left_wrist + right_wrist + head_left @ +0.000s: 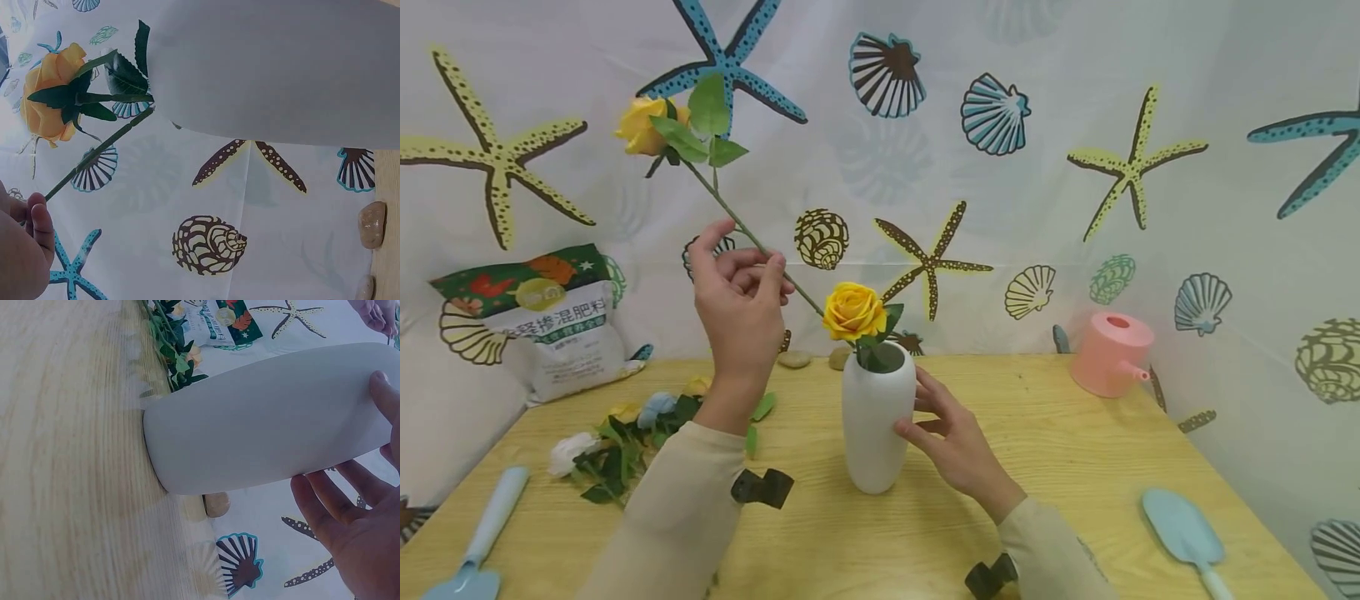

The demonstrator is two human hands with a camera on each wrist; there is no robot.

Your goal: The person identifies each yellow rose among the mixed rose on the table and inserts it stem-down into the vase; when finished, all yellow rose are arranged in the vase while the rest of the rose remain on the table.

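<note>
My left hand [741,308] is raised left of the white vase [876,425] and pinches the thin green stem of a yellow rose [643,125]. That stem slants down to the right, its lower end passing behind another yellow rose [853,311] that stands in the vase; whether it has entered the mouth is hidden. With thumb in front and fingers along the far side, my right hand [955,437] holds the upright vase near its upper right. In the right wrist view, the fingers and thumb touch the vase wall [269,425].
Artificial flowers [625,442] in white, blue and yellow lie on the wooden table at left. A fertilizer bag [568,333] leans behind them. Blue shovels lie at front left [493,525] and front right [1183,529]. A pink watering can [1112,354] stands back right; stones [793,359] sit at the rear edge.
</note>
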